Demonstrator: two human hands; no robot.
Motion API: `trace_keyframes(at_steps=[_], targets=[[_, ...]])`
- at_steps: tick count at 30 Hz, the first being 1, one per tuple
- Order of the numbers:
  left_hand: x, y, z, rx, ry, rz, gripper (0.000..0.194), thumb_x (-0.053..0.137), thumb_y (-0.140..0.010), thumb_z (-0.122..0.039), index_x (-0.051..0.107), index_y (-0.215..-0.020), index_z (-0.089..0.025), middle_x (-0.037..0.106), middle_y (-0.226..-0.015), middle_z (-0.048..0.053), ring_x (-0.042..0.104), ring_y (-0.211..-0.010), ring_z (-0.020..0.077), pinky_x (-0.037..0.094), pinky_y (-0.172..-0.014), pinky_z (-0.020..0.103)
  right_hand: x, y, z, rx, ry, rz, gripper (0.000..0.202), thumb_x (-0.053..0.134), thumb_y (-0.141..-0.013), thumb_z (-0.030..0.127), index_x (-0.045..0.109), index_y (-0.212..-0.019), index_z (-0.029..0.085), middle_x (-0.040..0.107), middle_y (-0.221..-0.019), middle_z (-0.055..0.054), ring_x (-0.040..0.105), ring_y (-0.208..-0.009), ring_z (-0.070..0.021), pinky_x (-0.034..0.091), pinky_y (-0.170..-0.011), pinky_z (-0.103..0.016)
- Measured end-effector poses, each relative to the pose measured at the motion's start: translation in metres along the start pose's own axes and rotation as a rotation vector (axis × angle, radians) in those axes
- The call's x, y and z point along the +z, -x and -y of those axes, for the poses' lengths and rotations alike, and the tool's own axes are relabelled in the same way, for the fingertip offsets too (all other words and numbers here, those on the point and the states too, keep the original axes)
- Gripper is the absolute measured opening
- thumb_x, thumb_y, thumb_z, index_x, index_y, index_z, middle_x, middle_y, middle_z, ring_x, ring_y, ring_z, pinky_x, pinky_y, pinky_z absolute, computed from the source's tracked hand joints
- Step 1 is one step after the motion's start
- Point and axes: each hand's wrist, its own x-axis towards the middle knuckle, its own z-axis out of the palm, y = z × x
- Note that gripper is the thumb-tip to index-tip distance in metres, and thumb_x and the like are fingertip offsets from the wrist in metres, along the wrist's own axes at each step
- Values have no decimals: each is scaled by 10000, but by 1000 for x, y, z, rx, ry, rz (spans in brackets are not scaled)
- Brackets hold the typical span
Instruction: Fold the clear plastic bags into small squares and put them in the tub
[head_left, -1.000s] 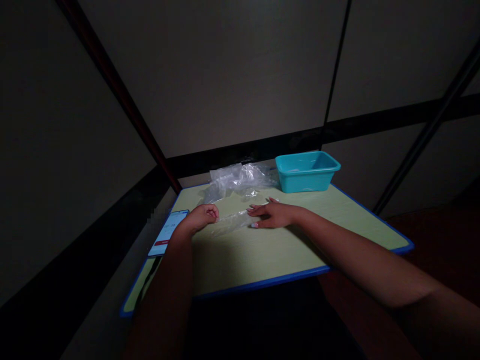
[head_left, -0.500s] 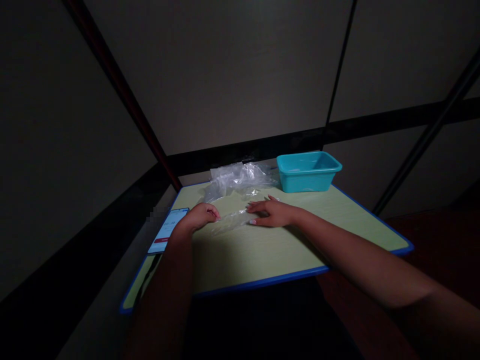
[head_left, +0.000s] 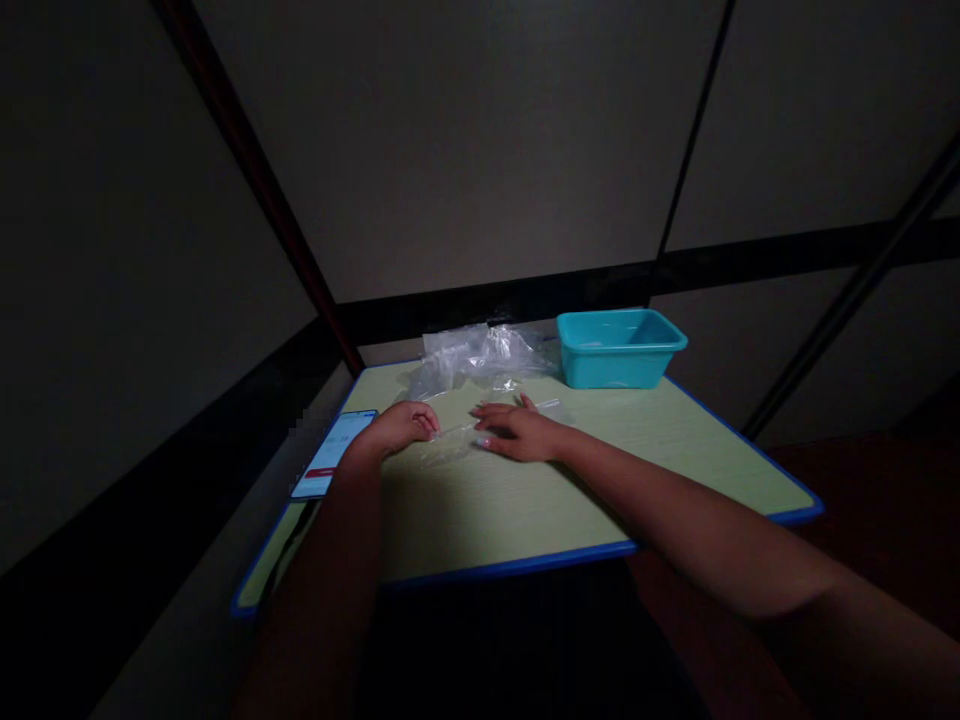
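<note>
A clear plastic bag (head_left: 452,447) lies flat on the table in front of me. Its left end is pinched between the thumb and fingers of my left hand (head_left: 406,426). Over the bag's middle rests my right hand (head_left: 519,430), palm down with the fingers spread and touching the plastic. That hand hides part of the bag, whose right end shows beyond the knuckles. Just behind both hands is a heap of crumpled clear plastic bags (head_left: 487,355).
At the back right of the table (head_left: 465,530) stands a turquoise plastic basket (head_left: 619,365); something pale shows inside. A phone with a lit screen (head_left: 330,455) lies by the left edge, beside my left wrist. A dark strap runs below it. Dark wall panels (head_left: 495,150) rise behind the table.
My right hand has slid left along the bag, toward my left hand, uncovering more of the bag's right end. The left hand keeps its pinch. The view has shifted slightly.
</note>
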Motion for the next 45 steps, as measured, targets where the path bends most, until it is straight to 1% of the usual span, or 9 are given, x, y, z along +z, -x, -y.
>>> trace_keyframes(at_steps=[6,12,16,26,33,35,38,41,45], targets=[[0,0,0,-13,-11,9,110,580,-548,-155,615,-652,-166,626,-620,-19,578,-647,141,425,-634,238,4,-2,-2,-44,-24,2,358,444,-893,409,566,-1191,253,496,-1335,-81,337,-1303,-261,8,-1032,-627],[0,1,-1,-21,-45,-12,141,591,-546,-190,647,-672,-160,655,-664,-1,591,-680,158,423,-653,248,6,-3,-7,-68,-9,14,353,454,-894,371,570,-1202,244,522,-1308,-100,333,-1303,-279,73,-1027,-631],[-1,2,-2,-17,-86,13,155,593,-552,-187,656,-692,-164,670,-693,3,597,-703,161,428,-667,249,6,-2,-9,-70,-3,12,371,456,-891,383,558,-1221,246,515,-1313,-106,332,-1301,-292,91,-1001,-657],[-1,0,1,-12,-50,-38,136,589,-563,-180,657,-678,-159,666,-675,4,602,-681,159,436,-652,249,1,-1,-6,-38,-10,19,325,430,-902,390,602,-1157,286,534,-1297,-76,340,-1300,-273,53,-1001,-655],[-1,-1,2,-40,-23,-22,115,583,-556,-158,651,-648,-167,673,-662,3,616,-685,162,451,-678,256,3,-1,-10,-52,-18,19,329,415,-908,389,602,-1156,281,543,-1287,-78,354,-1292,-272,45,-1005,-652],[-2,-1,3,-33,-31,-21,115,586,-552,-165,654,-645,-170,671,-656,1,615,-684,164,450,-673,256,2,-1,-10,-42,-20,8,346,401,-912,389,575,-1190,277,528,-1303,-77,350,-1295,-264,60,-1009,-646],[-2,-1,3,-15,-41,-27,125,595,-541,-182,658,-648,-170,670,-656,2,614,-690,169,447,-671,256,0,0,-7,-9,6,-25,406,379,-916,389,480,-1292,274,452,-1372,-78,313,-1316,-252,78,-1019,-632],[-2,0,3,-12,-31,-25,142,606,-535,-202,661,-659,-162,671,-666,8,616,-696,174,448,-678,261,0,0,-5,33,69,-26,454,347,-922,405,399,-1356,284,380,-1420,-75,263,-1339,-256,35,-1025,-634],[-1,1,2,-24,-33,-24,149,593,-534,-189,663,-661,-158,676,-681,15,613,-697,176,446,-679,265,1,0,-7,45,145,20,487,278,-933,442,341,-1389,286,325,-1447,-70,212,-1356,-258,-28,-1011,-647]])
